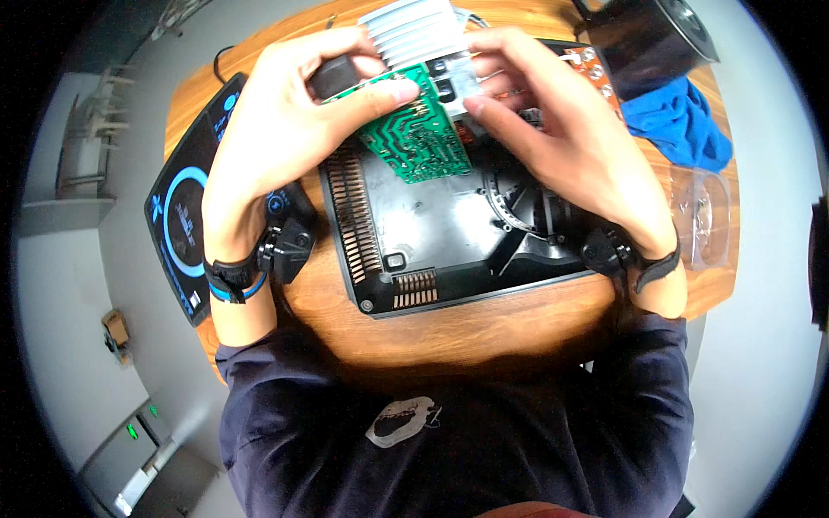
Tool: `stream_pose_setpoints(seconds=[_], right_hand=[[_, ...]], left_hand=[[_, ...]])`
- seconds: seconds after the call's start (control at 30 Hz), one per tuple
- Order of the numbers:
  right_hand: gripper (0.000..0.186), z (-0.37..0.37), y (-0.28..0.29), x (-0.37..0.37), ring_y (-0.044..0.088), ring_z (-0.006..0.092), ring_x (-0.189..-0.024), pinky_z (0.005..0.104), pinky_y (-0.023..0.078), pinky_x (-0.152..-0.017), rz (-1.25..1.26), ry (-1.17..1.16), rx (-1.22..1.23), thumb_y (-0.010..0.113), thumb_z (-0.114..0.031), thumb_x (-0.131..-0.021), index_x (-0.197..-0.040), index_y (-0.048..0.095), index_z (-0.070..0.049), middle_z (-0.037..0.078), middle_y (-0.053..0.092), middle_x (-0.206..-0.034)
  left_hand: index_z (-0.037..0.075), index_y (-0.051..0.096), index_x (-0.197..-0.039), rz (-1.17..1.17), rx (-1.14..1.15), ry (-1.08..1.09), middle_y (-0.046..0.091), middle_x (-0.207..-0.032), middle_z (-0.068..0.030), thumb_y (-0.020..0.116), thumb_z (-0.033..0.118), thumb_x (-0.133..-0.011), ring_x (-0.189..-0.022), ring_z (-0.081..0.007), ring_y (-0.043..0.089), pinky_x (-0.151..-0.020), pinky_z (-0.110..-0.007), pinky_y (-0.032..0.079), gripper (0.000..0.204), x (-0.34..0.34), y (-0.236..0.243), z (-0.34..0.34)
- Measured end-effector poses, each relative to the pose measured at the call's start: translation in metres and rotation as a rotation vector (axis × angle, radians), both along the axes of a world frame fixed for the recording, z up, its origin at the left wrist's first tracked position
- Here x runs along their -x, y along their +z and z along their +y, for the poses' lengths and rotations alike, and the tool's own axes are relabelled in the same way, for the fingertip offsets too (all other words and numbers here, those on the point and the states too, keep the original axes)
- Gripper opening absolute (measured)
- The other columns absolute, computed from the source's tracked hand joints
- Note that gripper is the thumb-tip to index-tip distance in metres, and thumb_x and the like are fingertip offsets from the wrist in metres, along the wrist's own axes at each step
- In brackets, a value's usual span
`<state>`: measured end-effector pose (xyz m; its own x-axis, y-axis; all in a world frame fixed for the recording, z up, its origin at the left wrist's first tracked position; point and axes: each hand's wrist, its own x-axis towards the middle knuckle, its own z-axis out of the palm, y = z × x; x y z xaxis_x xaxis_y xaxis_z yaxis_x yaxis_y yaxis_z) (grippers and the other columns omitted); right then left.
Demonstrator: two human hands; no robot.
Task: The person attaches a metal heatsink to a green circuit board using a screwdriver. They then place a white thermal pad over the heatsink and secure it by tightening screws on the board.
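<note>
Green rectangular printed circuit board (419, 142) held up, tilted, above the far part of a shallow black plastic housing (423, 233), traced side facing the camera. Ribbed silver metal heat sink (414, 36) at the board's far end. Left hand (294, 121) pinching the board: thumb flat on the green face, fingers curled behind; dark block-shaped part (335, 78) right by those fingers. Right hand (574, 125) curled at the right side, thumb tip by the silver metal edge, fingers bent; can't tell if it pinches or just steadies. Housing lies open on the brown wood-grain counter (449, 341), slotted vents along its left side and near edge. Flat black panel with blue rings (186, 224) left of it, partly behind the left forearm. To the right: orange-brown board with round silver parts (596, 73), black cylindrical vessel (652, 43), crumpled blue cloth (682, 125), clear plastic container (704, 220). Black devices (289, 246) strapped on both wrists
</note>
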<state>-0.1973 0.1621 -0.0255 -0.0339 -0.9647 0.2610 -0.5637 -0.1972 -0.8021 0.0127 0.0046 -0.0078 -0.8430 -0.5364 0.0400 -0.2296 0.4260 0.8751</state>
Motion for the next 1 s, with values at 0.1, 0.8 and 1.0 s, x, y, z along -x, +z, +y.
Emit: stream_pose_setpoints(seconds=[0.1,0.8,1.0], right_hand=[[0.049,0.0,0.0,0.007,0.072,0.0217,-0.093,0.0344,0.058,-0.084,0.067,0.009,0.052,0.072,-0.007,-0.1,-0.144,0.053,-0.002,0.013,0.069,-0.107],[0.023,0.225,0.035,0.199,0.074,0.0287,-0.082,0.0406,0.059,-0.079,0.844,-0.706,-0.652,0.067,-0.021,-0.104,-0.118,0.072,-0.005,0.012,0.078,-0.091],[0.034,0.251,0.01,0.227,0.076,0.0268,-0.096,0.0394,0.06,-0.084,0.621,-0.727,-0.881,0.073,-0.008,-0.095,-0.128,0.07,-0.006,0.011,0.079,-0.105]], left_hand=[[0.001,0.072,-0.101,0.061,0.066,0.013,0.069,-0.087,0.0048,0.085,0.014,-0.093,-0.082,-0.0019,0.062,-0.076,-0.021,0.05,0.02,0.002,-0.004,0.0],[-0.002,0.064,-0.094,0.049,0.244,0.081,0.06,-0.088,0.0037,0.085,0.012,-0.092,-0.083,-0.0046,0.054,-0.075,-0.022,0.045,0.025,-0.005,0.003,0.001],[0.001,0.063,-0.095,0.031,0.197,0.131,0.059,-0.091,0.0036,0.084,0.013,-0.094,-0.086,-0.0041,0.053,-0.078,-0.021,0.043,0.024,-0.006,-0.002,0.004]])
